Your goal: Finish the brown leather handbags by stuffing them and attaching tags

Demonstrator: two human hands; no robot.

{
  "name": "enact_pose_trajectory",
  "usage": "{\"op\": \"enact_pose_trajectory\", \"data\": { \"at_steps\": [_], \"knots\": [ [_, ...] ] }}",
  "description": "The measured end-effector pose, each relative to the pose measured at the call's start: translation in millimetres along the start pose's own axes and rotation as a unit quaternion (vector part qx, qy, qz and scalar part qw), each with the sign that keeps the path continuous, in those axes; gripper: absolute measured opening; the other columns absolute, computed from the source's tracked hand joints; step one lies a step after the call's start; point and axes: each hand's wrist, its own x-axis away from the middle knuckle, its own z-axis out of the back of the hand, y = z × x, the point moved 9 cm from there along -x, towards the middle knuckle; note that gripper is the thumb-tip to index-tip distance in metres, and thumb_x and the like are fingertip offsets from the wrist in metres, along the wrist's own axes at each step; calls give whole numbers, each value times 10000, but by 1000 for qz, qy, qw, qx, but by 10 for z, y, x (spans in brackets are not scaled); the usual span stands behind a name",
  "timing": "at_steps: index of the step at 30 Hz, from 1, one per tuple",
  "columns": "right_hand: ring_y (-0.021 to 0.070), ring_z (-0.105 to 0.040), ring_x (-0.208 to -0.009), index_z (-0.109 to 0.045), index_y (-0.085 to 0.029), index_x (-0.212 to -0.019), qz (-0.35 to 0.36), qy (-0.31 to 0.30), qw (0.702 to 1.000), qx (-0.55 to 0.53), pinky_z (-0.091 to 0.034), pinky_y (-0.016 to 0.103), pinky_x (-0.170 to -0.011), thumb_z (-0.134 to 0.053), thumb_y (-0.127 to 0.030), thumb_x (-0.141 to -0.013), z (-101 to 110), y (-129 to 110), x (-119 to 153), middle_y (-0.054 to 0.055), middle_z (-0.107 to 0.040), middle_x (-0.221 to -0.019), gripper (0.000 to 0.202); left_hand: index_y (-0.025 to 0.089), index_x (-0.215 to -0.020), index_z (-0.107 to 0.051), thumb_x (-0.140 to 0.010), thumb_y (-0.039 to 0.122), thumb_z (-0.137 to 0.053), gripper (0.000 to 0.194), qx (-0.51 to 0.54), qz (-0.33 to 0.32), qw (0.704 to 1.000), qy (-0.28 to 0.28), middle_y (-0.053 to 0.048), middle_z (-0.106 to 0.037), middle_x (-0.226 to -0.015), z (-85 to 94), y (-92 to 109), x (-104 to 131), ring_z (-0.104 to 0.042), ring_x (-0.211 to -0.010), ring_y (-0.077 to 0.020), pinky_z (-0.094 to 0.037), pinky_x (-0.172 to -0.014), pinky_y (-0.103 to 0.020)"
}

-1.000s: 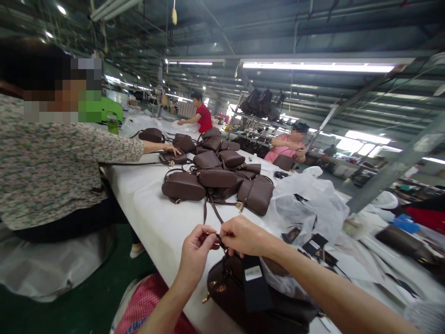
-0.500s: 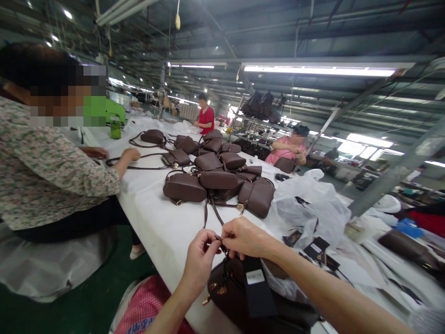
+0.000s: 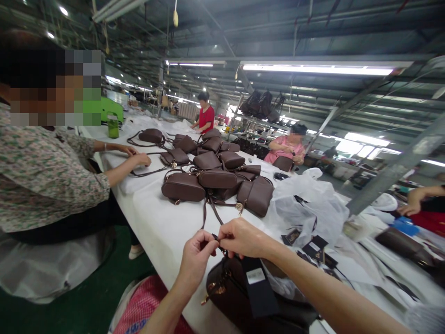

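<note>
left of the grip, bare white tabletop (image 3: 165, 225) gives passage; piled brown bags (image 3: 217, 178) obstruct beyond, crumpled plastic (image 3: 308, 199) to the right, the tagged bag (image 3: 231, 301) below.

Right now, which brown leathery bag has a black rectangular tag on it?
The brown leathery bag below the right hand: a black rectangular tag overlies it; heaped brown bags show none.
</note>
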Motion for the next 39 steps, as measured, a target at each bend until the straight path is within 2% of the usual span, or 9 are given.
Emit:
{"op": "enact_pose_trajectory", "data": {
  "at_steps": [12, 16, 19, 21, 24, 29, 34, 37, 39],
  "knots": [
    [92, -567, -447, -607, -168, -773, 1, 27, 998, -64, -411, 152, -386, -485, -157, -726, 18, 97, -41, -39, -599, -559, 131, 161, -683, -554, -711, 301, -715, 215, 124, 41, 988, -85, -13, -592, -731, -109, -35, 80, -504, -657, -122, -389, -620, -236],
    [113, -626, -645, -633, -165, -848, 116, 6, 993, -32, -503, 215, -608, -521, -141, -746, 99, -68, 200, 2, -670, -735, 153, 156, -703, -558, -700, 313, -760, 256, 204, 84, 971, -89, -25, -632, -744, -158, -165, 114, -485, -639, -107, -352, -602, -226],
    [182, -636, -985, -690, -185, -930, 196, -34, 980, 30, -483, 315, -902, -583, -207, -797, 158, -208, 536, 67, -680, -1093, 172, 154, -695, -549, -667, 318, -806, 307, 248, 114, 959, -81, -44, -673, -814, -168, -240, 143, -487, -631, -97, -345, -602, -222],
    [236, -551, -1196, -671, -207, -1107, 206, -80, 974, 49, -415, 362, -1031, -673, -338, -783, 122, -225, 709, 91, -587, -1312, 349, 153, -692, -539, -662, 309, -818, 321, 273, 131, 950, -71, -63, -696, -873, -166, -278, 153, -499, -646, -96, -348, -613, -219],
    [265, -496, -1266, -597, -199, -1254, 219, -105, 964, 111, -395, 372, -1066, -776, -402, -685, -18, -231, 809, 112, -569, -1339, 631, 149, -693, -543, -675, 290, -814, 307, 292, 138, 944, -67, -96, -713, -940, -177, -295, 157, -526, -703, -108, -365, -643, -219],
    [203, -600, -1089, -685, -193, -904, 191, 40, 953, 232, -410, 360, -1042, -565, -144, -868, -108, -249, 623, 61, -704, -1020, 134, 144, -693, -560, -672, 244, -823, 282, 321, 140, 934, -73, -111, -718, -1005, -180, -280, 191, -566, -783, -122, -408, -694, -212],
    [197, -633, -958, -663, -200, -858, 161, 177, 970, 46, -471, 351, -921, -537, -170, -868, 171, -347, 496, 41, -710, -952, 130, 139, -725, -605, -639, 206, -855, 273, 402, 158, 901, -45, -75, -717, -980, -114, -285, 204, -615, -725, -107, -472, -678, -199],
    [178, -636, -808, -607, -192, -907, 147, 161, 963, -161, -508, 308, -770, -507, -241, -869, 234, -318, 324, 17, -676, -829, 118, 141, -739, -640, -603, 216, -878, 285, 430, 170, 886, -29, -36, -710, -819, -90, -310, 188, -579, -573, -69, -436, -518, -148],
    [161, -613, -773, -548, -197, -950, 154, 158, 952, -212, -499, 290, -729, -468, -268, -888, 242, -308, 214, 9, -646, -842, 123, 138, -763, -670, -604, 236, -875, 277, 432, 183, 882, -32, 17, -626, -591, -90, -332, 183, -470, -422, -31, -336, -399, -119]
  ]
}}
